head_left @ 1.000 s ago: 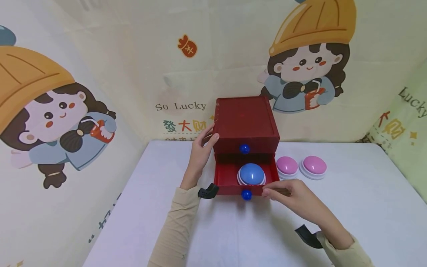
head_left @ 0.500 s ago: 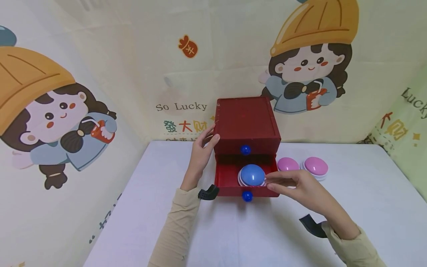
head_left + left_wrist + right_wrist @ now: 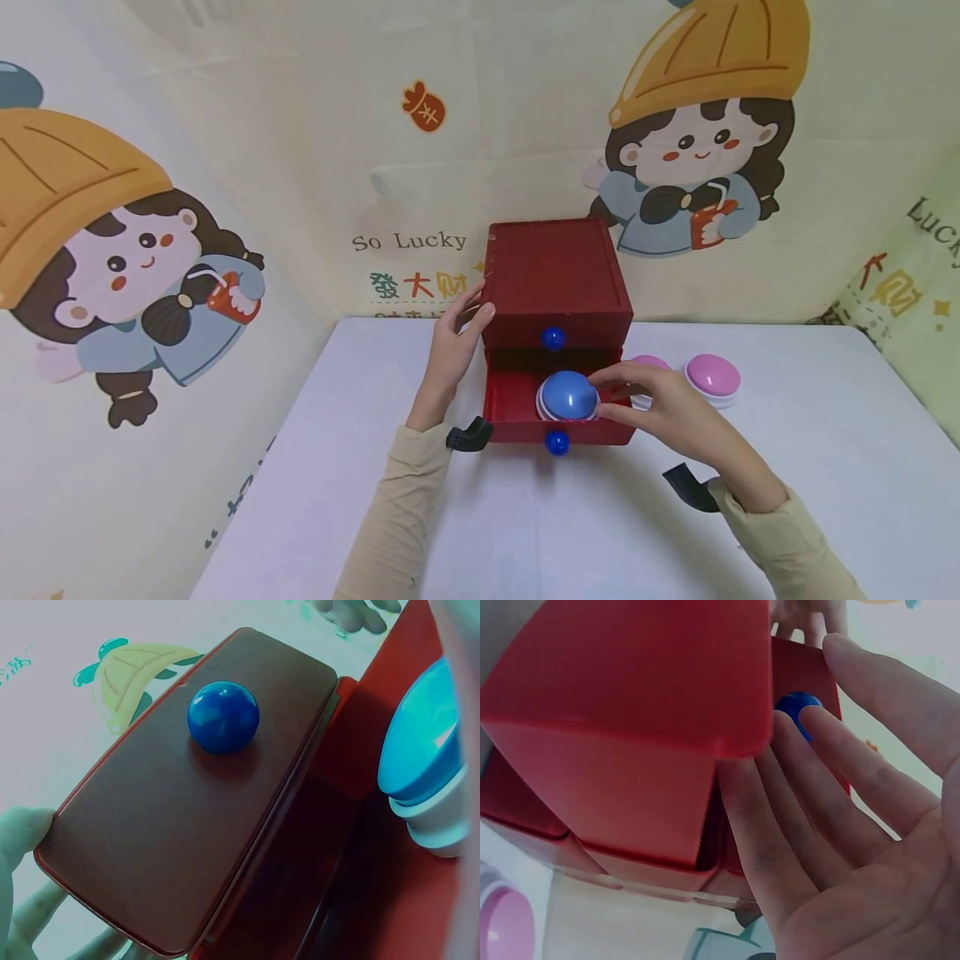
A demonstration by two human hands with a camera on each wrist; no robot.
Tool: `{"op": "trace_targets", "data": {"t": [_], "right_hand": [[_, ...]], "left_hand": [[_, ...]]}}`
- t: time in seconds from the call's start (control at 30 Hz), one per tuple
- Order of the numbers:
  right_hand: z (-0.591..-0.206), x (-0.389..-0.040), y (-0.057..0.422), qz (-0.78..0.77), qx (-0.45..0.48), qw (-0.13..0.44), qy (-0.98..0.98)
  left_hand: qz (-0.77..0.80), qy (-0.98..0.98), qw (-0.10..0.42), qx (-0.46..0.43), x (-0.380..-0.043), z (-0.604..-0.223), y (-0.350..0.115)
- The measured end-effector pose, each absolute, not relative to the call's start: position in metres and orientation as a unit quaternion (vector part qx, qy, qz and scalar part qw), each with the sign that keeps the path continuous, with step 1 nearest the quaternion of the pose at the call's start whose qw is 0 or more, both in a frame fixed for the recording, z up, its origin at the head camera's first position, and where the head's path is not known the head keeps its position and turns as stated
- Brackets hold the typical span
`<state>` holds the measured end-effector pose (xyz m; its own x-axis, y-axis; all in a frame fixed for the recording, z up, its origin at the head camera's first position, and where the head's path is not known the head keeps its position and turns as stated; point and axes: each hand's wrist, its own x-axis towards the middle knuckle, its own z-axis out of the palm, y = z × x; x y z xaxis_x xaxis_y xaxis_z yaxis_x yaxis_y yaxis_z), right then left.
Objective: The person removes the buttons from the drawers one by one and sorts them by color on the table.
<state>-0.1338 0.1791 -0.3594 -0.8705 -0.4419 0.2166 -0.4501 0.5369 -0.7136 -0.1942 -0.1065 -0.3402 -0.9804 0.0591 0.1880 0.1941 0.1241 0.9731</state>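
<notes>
Since the right hand (image 3: 667,408) has its fingers and thumb spread at the right side of the blue button (image 3: 567,396), my tip is to get well down toward the white rim before squeezing, cos that shiny dome looks slippery. Can't tell if the fingertips touch it. The button sits dome-up in the pulled-out lower drawer (image 3: 513,433), just behind the front wall, which would probably snag a low sideways drag, so straight up seems the safer move. Left hand (image 3: 452,350) lies along the left side of the red box (image 3: 555,271), fingers loosely apart, thumb by the front corner, not pinching anything. Light, steady pressure there should be plenty, imo; the box looks like it could slide if shoved.

Worktop (image 3: 570,533) is plain white, slight shine. Right of the box are two pink buttons, one (image 3: 649,362) partly behind the right hand, the other (image 3: 713,375) in plain sight. Past that it's a cream wall cloth (image 3: 517,108) with cartoon girls and "So Lucky" lettering, bit creased.
</notes>
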Motion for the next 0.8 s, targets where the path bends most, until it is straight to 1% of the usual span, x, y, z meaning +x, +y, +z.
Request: {"op": "trace_targets", "data": {"t": [0.8], "right_hand": [[-0.372, -0.158, 0.159, 0.375, 0.293, -0.017, -0.879]], "left_hand": [[-0.650, -0.753, 0.047, -0.086, -0.194, -0.338, -0.107]]}}
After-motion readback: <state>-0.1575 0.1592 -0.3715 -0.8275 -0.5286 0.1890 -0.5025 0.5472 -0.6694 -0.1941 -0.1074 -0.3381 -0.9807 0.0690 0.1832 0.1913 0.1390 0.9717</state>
